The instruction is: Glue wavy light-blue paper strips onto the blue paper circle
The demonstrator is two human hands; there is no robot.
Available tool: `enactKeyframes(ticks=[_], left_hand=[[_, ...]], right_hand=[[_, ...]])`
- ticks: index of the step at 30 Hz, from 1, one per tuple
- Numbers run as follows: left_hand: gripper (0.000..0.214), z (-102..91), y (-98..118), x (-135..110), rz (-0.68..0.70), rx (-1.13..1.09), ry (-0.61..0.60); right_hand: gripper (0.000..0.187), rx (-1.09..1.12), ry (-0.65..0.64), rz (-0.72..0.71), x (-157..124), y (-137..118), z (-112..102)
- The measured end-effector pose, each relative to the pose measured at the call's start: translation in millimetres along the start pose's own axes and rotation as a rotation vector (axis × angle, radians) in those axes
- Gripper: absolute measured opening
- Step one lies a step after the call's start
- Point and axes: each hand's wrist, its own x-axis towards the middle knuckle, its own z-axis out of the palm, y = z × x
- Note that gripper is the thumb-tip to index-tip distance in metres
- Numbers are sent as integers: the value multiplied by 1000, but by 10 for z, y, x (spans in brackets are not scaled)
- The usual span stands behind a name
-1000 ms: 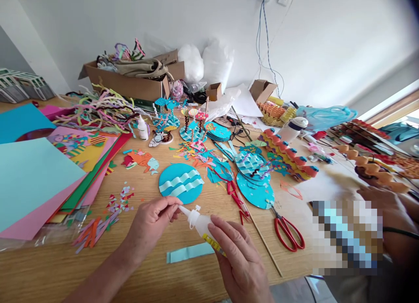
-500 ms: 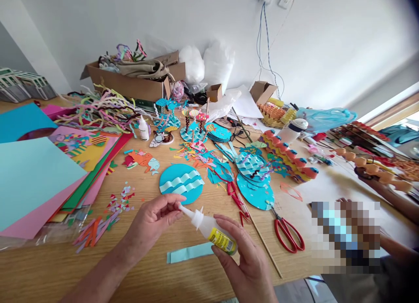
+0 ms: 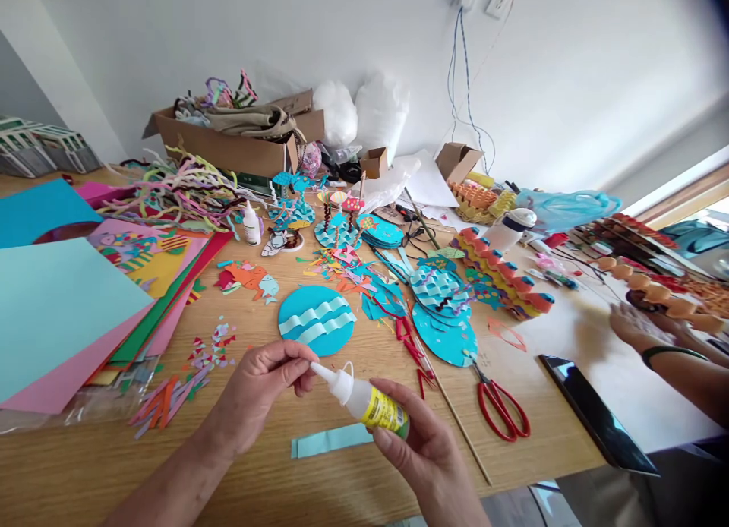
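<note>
The right hand (image 3: 427,459) hides the base of the glue bottle (image 3: 367,403)

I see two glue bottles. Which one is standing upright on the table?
The small bottle farther back, beside the curly paper strips. The yellow-labelled bottle is tilted in the right hand, with the left hand at its tip.

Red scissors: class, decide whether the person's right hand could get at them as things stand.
Probably yes: the red scissors lie flat beside the right hand, only a thin stick between; but that hand holds the glue bottle.
</note>
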Motion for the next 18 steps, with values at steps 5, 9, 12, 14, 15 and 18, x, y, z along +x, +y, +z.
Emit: enactKeyframes(ticks=[5, 9, 12, 14, 15, 18], left_hand=[[24, 12, 9, -16, -82, -83, -22], [29, 58, 23, -12, 44, 35, 80], [15, 84, 30, -6, 94, 187, 100], [11, 88, 30, -2, 112, 278, 100], [10, 87, 29, -1, 124, 305, 104], [8, 83, 20, 2, 184, 348, 125]], right_hand=[[38, 120, -72, 135, 26, -23, -39], [39, 198, -81, 171, 33, -47, -20], [37, 209, -52, 168, 17, -67, 28], [36, 216, -40, 167, 5, -71, 53], [36, 225, -40, 174, -1, -69, 61], [37, 274, -44, 206, -14, -52, 74]])
